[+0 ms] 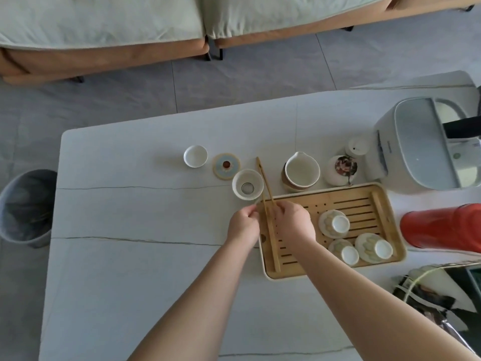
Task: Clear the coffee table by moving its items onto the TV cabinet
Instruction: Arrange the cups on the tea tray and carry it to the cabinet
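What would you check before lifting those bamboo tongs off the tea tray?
1. Right hand pinching the bamboo tongs: ok.
2. Left hand grip on the tongs: cannot tell, fingers only near them.
3. Tongs' far tips clear of the strainer bowl: not ok, they pass right beside its rim.
4. Three upturned cups apart from the tongs: ok.
5. Tongs' near end free of the tea tray: not ok, it lies in the tray.

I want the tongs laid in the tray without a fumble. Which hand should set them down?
Probably the right hand: it pinches the bamboo tongs and already sits over the bamboo tray. The left hand is beside the tray's left edge, over the table.
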Tool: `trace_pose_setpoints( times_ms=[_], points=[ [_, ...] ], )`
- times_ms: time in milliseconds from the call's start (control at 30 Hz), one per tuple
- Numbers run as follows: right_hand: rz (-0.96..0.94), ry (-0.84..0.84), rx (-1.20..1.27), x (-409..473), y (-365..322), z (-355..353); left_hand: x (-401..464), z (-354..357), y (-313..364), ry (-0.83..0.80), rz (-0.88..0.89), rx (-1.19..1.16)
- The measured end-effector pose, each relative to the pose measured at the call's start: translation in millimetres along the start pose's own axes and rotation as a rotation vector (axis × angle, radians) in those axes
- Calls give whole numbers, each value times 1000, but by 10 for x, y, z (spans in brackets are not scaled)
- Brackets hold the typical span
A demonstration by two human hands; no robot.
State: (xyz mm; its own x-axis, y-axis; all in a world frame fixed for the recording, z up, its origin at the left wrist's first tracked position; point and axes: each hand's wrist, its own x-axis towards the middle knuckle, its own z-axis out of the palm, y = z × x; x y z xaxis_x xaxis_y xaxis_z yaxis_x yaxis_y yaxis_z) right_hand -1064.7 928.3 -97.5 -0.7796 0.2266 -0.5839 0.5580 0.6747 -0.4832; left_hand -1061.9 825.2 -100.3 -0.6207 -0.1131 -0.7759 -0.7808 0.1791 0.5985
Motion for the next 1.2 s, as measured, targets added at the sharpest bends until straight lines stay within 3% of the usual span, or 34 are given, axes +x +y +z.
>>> trace_pose_setpoints(
  times_ms=[333, 667, 1067, 1200],
  points=[
    [76, 60, 191, -268, 187, 179, -162, 47, -200, -42, 34, -21],
    [87, 48, 75, -805, 631, 249, -601, 80, -672, -137, 44, 226],
    [64, 14, 6, -717, 653, 337, -534, 58, -744, -180, 1, 289],
    [4, 80, -16, -663, 553, 268, -472, -54, -697, -174, -15, 332]
  ],
)
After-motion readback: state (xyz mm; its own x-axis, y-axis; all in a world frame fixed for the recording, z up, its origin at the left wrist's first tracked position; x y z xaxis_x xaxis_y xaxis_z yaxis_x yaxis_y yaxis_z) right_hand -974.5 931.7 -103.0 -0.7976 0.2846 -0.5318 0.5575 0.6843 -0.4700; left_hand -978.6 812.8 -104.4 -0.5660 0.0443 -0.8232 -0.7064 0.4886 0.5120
